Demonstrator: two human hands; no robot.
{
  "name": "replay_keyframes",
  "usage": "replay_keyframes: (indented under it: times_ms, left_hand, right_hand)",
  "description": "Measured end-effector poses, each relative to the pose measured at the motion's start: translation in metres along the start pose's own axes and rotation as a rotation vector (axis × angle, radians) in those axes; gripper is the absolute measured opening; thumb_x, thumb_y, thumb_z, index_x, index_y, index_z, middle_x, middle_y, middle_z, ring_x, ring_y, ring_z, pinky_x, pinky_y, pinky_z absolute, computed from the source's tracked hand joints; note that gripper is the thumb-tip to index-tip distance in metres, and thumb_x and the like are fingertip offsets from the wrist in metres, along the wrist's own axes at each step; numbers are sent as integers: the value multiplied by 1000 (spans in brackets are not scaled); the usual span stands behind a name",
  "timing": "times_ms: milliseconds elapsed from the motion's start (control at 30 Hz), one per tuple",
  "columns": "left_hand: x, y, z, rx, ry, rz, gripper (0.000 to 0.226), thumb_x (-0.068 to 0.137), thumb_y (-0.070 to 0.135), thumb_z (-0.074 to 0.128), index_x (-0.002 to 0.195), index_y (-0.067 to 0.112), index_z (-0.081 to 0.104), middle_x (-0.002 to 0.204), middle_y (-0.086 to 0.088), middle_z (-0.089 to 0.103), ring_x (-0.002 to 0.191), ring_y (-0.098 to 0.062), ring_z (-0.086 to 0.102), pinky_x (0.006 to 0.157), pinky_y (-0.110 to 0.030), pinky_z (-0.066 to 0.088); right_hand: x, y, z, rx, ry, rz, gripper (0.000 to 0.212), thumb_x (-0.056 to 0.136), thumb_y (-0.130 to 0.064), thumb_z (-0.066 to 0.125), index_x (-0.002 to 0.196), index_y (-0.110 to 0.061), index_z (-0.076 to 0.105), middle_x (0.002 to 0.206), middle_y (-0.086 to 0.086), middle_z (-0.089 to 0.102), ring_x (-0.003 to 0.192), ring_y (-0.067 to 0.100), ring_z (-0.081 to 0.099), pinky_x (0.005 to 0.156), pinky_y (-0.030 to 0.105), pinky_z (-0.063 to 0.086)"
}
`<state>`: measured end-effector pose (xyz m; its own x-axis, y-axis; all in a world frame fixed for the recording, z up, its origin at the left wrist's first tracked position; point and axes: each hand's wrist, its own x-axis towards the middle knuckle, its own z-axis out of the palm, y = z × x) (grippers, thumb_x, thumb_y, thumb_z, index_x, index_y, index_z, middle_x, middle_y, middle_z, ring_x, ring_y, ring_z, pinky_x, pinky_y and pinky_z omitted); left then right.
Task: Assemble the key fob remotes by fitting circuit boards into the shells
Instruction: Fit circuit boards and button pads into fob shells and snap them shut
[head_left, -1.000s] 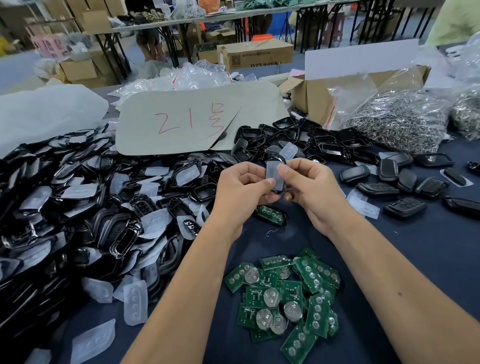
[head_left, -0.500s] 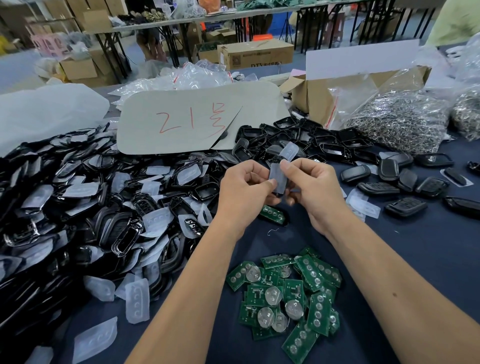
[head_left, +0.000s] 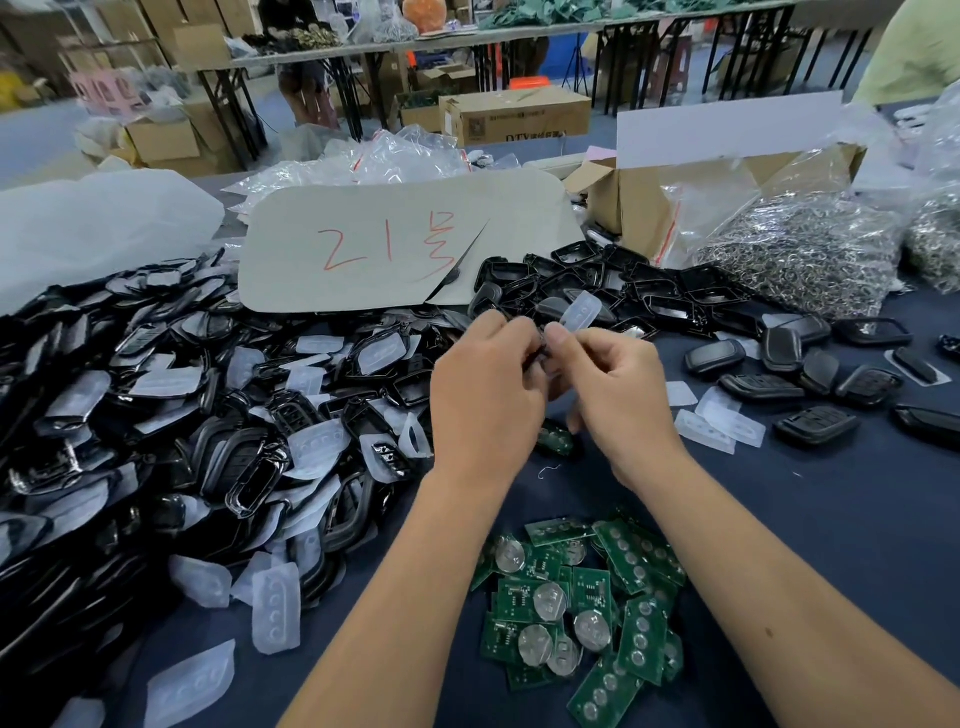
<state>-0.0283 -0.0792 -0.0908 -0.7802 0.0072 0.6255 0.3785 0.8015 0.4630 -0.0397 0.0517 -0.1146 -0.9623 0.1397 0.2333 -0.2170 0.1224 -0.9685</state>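
Observation:
My left hand (head_left: 485, 395) and my right hand (head_left: 615, 395) meet above the blue table, fingers curled around a black shell piece (head_left: 537, 358) that shows only as a dark sliver between them. A translucent rubber button pad (head_left: 582, 310) sticks up just behind my right fingertips; whether they hold it I cannot tell. One green circuit board (head_left: 556, 439) lies on the cloth under my hands. A heap of green circuit boards with coin cells (head_left: 582, 608) sits near me between my forearms.
A big pile of black shells and clear pads (head_left: 171, 415) fills the left. More shell halves (head_left: 623, 291) lie behind my hands, closed fobs (head_left: 815, 374) to the right. Grey card marked in red (head_left: 400, 244), cardboard box (head_left: 634, 208) and bag of metal rings (head_left: 800, 249) stand behind.
The clear pad that stood between my fingertips is now hidden or pressed in; my hands have closed together tighter around the black shell piece, at about the same place.

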Motion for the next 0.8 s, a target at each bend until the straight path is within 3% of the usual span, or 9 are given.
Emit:
replay_keyframes:
  times_ms: [100, 267, 367, 433, 500, 600, 733, 800]
  left_hand:
    - [-2, 2, 2, 73, 19, 114, 15, 78, 4, 71, 75, 11, 59, 76, 0, 51, 65, -22, 47, 54, -37, 40]
    - [-3, -1, 7, 96, -27, 229, 8, 84, 15, 78, 87, 14, 71, 87, 3, 58, 85, -21, 53, 62, -38, 50]
    - [0, -6, 10, -181, -63, 17, 19, 90, 28, 76, 107, 21, 75, 101, 9, 61, 92, -11, 59, 78, -30, 54]
    - [3, -12, 9, -330, -94, -172, 19, 92, 26, 74, 111, 24, 77, 103, 10, 68, 90, -8, 65, 83, -35, 58]
    - [4, -17, 7, -511, -184, -305, 13, 92, 17, 75, 98, 28, 80, 90, 7, 77, 81, -14, 73, 79, -40, 62]
    - [4, -17, 2, -781, -239, -475, 26, 91, 4, 76, 83, 29, 79, 75, 0, 76, 64, -15, 72, 63, -30, 61]
    - [4, -10, 1, -1015, -237, -652, 10, 92, 1, 74, 90, 11, 75, 74, -9, 75, 63, -18, 73, 63, -27, 61]
    - [4, -11, 3, -1028, -222, -685, 9, 92, 2, 74, 90, 10, 75, 75, -10, 75, 67, -19, 73, 68, -28, 63]
  right_hand:
    - [-2, -3, 3, 172, 5, 91, 36, 98, -42, 69, 73, -18, 77, 66, 4, 70, 52, 23, 57, 42, 28, 42]
    - [3, -1, -3, 214, 55, 148, 33, 100, -18, 67, 68, -15, 74, 60, 3, 63, 52, 13, 54, 41, 25, 43]
    - [7, 0, -13, 190, 25, 125, 33, 101, -15, 65, 70, -18, 73, 63, 3, 63, 59, 12, 56, 42, 24, 41]
    - [9, -1, -18, 181, -33, 90, 30, 102, -13, 64, 74, -17, 74, 66, 6, 66, 63, 16, 58, 43, 24, 41]
    - [10, 0, -21, 148, -97, 50, 27, 103, -12, 63, 79, -15, 76, 71, 8, 67, 67, 17, 58, 49, 26, 44]
    - [11, 1, -24, 186, -153, 68, 27, 102, -13, 63, 81, -18, 78, 79, 7, 70, 76, 18, 60, 68, 31, 50]
    - [9, -2, -19, 534, -209, 201, 10, 86, -15, 72, 86, -18, 81, 90, 5, 78, 80, 17, 72, 74, 30, 59]
    - [8, -2, -19, 597, -216, 211, 17, 77, -12, 75, 94, -12, 81, 96, 11, 79, 84, 19, 74, 74, 29, 61]
